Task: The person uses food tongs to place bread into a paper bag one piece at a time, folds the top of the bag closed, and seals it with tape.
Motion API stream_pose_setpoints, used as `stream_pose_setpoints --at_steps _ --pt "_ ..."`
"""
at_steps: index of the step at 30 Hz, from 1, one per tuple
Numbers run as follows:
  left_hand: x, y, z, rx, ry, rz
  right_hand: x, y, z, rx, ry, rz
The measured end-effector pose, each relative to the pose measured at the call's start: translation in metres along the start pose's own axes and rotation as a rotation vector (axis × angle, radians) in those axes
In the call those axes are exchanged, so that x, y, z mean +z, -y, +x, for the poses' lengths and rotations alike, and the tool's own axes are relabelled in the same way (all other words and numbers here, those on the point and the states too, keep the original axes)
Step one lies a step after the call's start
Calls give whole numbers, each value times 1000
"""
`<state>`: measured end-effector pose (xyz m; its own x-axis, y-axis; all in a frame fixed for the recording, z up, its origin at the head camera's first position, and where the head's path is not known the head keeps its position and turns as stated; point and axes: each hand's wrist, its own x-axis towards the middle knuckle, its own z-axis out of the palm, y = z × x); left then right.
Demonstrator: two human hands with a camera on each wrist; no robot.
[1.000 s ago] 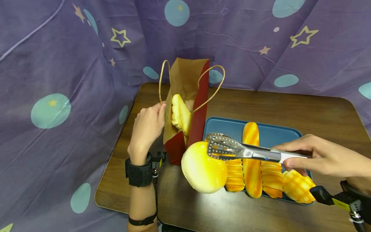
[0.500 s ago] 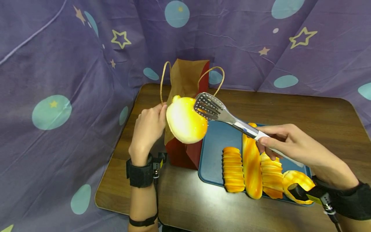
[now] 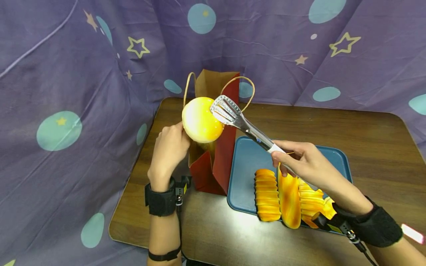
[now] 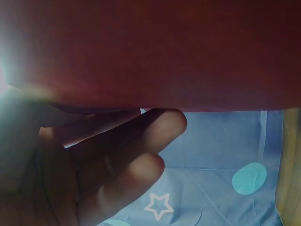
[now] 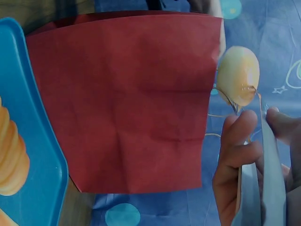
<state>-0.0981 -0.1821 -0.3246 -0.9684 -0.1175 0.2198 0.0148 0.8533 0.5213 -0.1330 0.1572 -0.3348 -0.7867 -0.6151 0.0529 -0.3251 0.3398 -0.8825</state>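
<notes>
Right hand (image 3: pixel 304 163) gripped metal tongs (image 3: pixel 253 133) holding a round, glossy, yellow-orange bun (image 3: pixel 199 120). Bun partly hid mouth of red paper bag (image 3: pixel 227 151); blue tray (image 3: pixel 246 166) lay alongside.

Head view looks down over the bench (image 3: pixel 316 123) from its near edge; wrist views face the red bag (image 5: pixel 122 103) all 3 share, left closest.

Bun (image 3: pixel 200 120) in tongs (image 3: pixel 254 135) above bag (image 3: pixel 228 147)

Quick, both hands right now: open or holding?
Left hand: at the bag edge; partly hidden, so whether its grip is closed can't be told.
Right hand: closed on the tongs, which hold a bun.
</notes>
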Motion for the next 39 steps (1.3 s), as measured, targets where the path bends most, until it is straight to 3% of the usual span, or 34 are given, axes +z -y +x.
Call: stream_pose_setpoints --at_steps 7,13,19,27,32,36,39 --pt "1 1 1 7 -14 17 3 2 -7 -34 -117 -187" --pt "1 3 4 21 -21 23 2 9 -20 -133 -282 -439" --pt "1 4 7 24 -30 12 3 11 -24 -231 -359 -600" --pt "2 5 9 24 -39 28 -8 11 -29 -219 -358 -549" --pt "3 4 9 24 -34 26 -20 8 -38 -162 -356 -480" --pt "3 2 8 19 -33 21 -36 2 -50 -89 -288 -373" --pt "4 1 8 17 -34 14 -53 -5 -61 -84 -185 -318"
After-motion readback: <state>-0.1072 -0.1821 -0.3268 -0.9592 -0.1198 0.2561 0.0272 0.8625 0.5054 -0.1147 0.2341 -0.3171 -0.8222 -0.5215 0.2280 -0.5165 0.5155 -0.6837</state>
